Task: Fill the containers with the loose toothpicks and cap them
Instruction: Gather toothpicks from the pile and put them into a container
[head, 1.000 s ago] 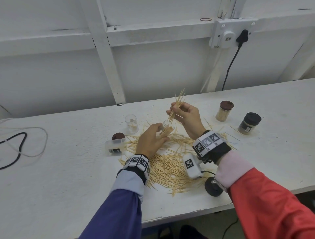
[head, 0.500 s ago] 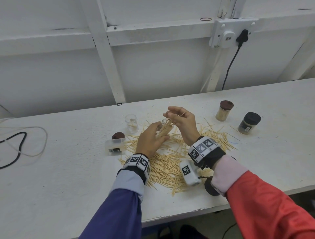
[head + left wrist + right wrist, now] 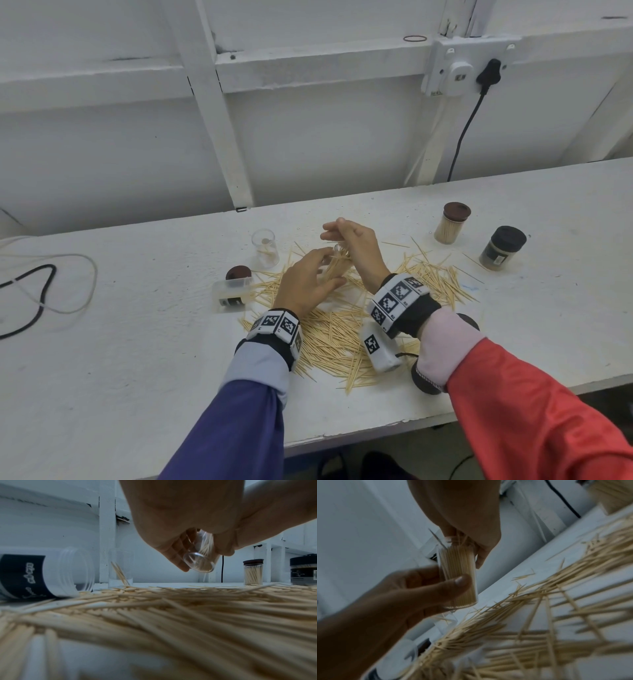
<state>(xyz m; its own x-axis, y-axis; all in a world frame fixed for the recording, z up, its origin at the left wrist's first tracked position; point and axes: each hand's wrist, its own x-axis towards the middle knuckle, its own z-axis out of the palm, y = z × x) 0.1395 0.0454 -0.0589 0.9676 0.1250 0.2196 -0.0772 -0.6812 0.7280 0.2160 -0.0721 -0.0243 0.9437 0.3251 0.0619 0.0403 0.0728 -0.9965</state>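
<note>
Head view: left hand (image 3: 305, 277) grips a nearly full clear container (image 3: 458, 577) as right hand (image 3: 356, 246) pinches toothpicks into it; two capped jars (image 3: 452, 222) stand filled, while loose toothpicks (image 3: 339, 339) cover the table (image 3: 137, 359).

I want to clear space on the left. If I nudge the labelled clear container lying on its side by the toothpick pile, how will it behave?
The labelled container is round and on its side, so it probably rolls. It looks empty and uncapped, so likely light. Loose toothpicks at its mouth may skid along.

pale toothpicks (image 3: 329, 339), brown cap (image 3: 457, 210), white table (image 3: 137, 342)
</note>
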